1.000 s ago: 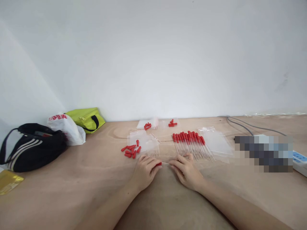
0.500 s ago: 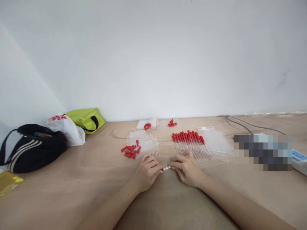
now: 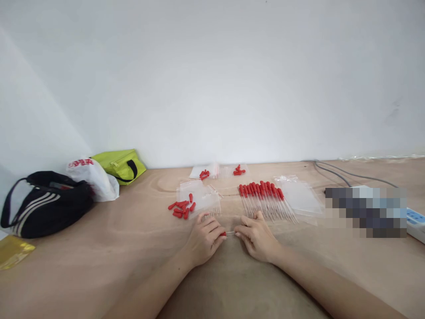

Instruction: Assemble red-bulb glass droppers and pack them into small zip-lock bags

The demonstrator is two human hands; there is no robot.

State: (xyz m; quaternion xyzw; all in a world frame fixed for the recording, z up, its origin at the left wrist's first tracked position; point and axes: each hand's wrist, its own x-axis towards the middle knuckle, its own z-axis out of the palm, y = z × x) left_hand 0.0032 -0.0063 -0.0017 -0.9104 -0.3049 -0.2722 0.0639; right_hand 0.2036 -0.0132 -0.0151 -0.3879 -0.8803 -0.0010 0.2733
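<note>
My left hand (image 3: 204,239) pinches a small red rubber cap (image 3: 223,233) near the table's middle. My right hand (image 3: 255,237) pinches the clear thin tube (image 3: 230,232) that joins that cap. The two hands almost touch, resting on the wooden table (image 3: 133,248). Just behind the right hand lies a row of several finished droppers with red caps (image 3: 262,192). Loose red caps (image 3: 182,208) lie behind the left hand, beside a bunch of bare clear tubes (image 3: 210,206).
Clear zip bags (image 3: 300,197) lie right of the droppers; more caps (image 3: 238,170) sit near the wall. A black striped bag (image 3: 46,206), a white plastic bag (image 3: 93,177) and a green pouch (image 3: 119,165) stand at the left. A power strip (image 3: 415,221) with cables lies at the right.
The hands have closed together a little and the visible length of tube between them has shortened. Nothing else on the table has moved.
</note>
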